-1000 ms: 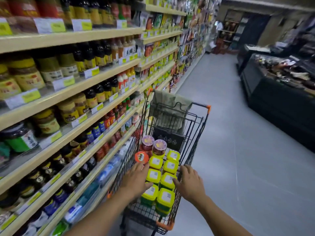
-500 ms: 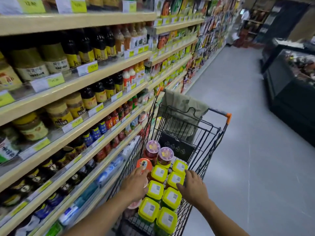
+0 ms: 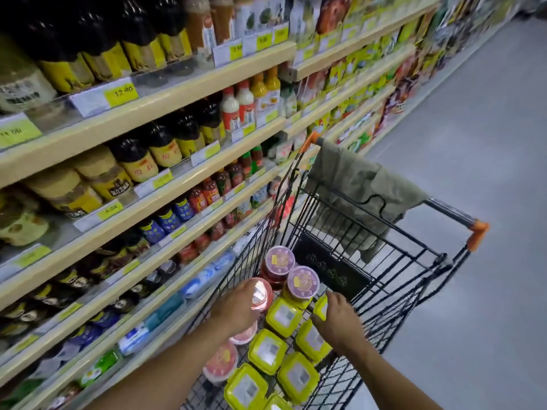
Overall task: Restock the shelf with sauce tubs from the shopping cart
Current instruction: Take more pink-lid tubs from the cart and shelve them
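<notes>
The sauce tubs sit packed in the wire shopping cart, with none lifted out yet. At about ten o'clock in the load, the left hand cups a round tub with a glossy red lid, fingers curled over its rim. The palm hides most of it, so I take this for a grip rather than a rest. At two o'clock the right hand grips a yellow-lidded tub, fingers hooked over its far edge.

These look like rigid plastic tubs, probably dense and fairly heavy. The lids are smooth and likely slippery, so I'd clasp the walls below the lid rather than trust the snap-on top.

More square yellow tubs with white labels fill the six o'clock end. Two purple-topped round tubs stand at twelve. Beyond them a limp olive cloth drapes the cart's far end. The pale shelf runs along nine o'clock, lined with dark bottles.
</notes>
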Tool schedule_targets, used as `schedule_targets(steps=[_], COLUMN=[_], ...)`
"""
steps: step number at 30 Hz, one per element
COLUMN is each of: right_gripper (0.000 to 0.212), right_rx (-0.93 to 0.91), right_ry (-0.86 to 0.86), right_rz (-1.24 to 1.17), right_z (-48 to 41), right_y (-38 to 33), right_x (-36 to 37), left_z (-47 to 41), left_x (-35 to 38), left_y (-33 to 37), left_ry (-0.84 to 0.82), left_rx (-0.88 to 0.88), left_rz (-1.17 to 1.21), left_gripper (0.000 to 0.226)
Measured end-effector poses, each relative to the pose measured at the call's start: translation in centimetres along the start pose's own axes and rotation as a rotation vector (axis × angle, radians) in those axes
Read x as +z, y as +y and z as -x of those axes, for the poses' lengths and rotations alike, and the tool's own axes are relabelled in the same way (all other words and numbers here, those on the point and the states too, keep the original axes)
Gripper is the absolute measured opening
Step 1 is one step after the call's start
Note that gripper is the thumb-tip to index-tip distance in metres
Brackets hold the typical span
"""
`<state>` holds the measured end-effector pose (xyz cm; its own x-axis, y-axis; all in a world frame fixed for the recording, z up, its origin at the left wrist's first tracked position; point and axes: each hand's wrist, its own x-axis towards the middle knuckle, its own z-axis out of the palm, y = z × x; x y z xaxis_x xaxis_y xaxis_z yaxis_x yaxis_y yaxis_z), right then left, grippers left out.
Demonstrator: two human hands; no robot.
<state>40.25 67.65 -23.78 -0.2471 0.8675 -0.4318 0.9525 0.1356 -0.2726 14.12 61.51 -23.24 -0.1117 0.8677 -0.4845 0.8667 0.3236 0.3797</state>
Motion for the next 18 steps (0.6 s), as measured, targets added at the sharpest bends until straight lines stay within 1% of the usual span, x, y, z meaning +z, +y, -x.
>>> schedule_targets(steps=[2, 5, 8, 11, 14, 18], right_gripper=[0.085, 0.088, 0.091, 0.103, 0.112, 0.119], right_rx=[-0.012, -0.003, 0.010, 0.035, 0.035, -0.027], right_ry=[-0.033, -0.073, -0.121, -0.144, -0.136, -0.143], right_rz=[-0.006, -0.046, -0.080, -0.149, -0.302, -0.446], right_z=[-1.8, -5.2, -8.2, -11.0, -13.4, -16.1], right_y=[0.6, 2.2, 3.3, 3.8, 3.6, 3.0], right_x=[0.3, 1.6, 3.4, 4.9, 5.9, 6.4], left_z=[-2.2, -6.7, -10.9, -14.6, -16.8, -18.4], left_x=[0.8, 2.3, 3.4, 4.5, 5.3, 7.1], left_y=[0.0, 0.0, -0.2, -0.6, -0.7, -0.5], left_ry=[0.003, -0.033, -0.031, -0.002, 0.040, 0.165], left_rx=[-0.057, -0.158, -0.247, -0.263, -0.283, -0.192], left_rz=[0.094, 0.211, 0.264, 0.302, 0.343, 0.359], left_gripper=[0.082, 0.087, 0.086, 0.085, 0.090, 0.098])
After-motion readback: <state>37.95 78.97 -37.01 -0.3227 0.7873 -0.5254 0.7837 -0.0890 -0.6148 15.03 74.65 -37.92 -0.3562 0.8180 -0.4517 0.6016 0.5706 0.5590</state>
